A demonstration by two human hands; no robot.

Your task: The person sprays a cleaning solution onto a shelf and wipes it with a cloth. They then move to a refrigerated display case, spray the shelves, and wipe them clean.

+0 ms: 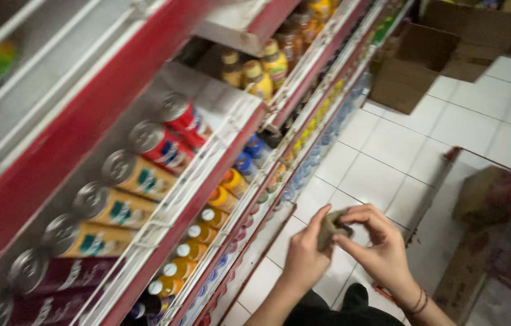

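Both of my hands meet low in the middle of the head view, over the white tiled floor. My left hand and my right hand pinch a small crumpled brownish-grey scrap between their fingers. It looks like cloth or cardboard, but blur hides which. A thin bracelet circles my right wrist. To the left stands a red-edged shelf unit with wire fronts, carrying a row of drink cans lying on their sides.
Lower shelves hold orange and yellow bottles with white caps and blue-capped bottles. Brown-capped bottles stand higher up. An open cardboard box lies on the floor far back. More blurred cardboard sits at the right.
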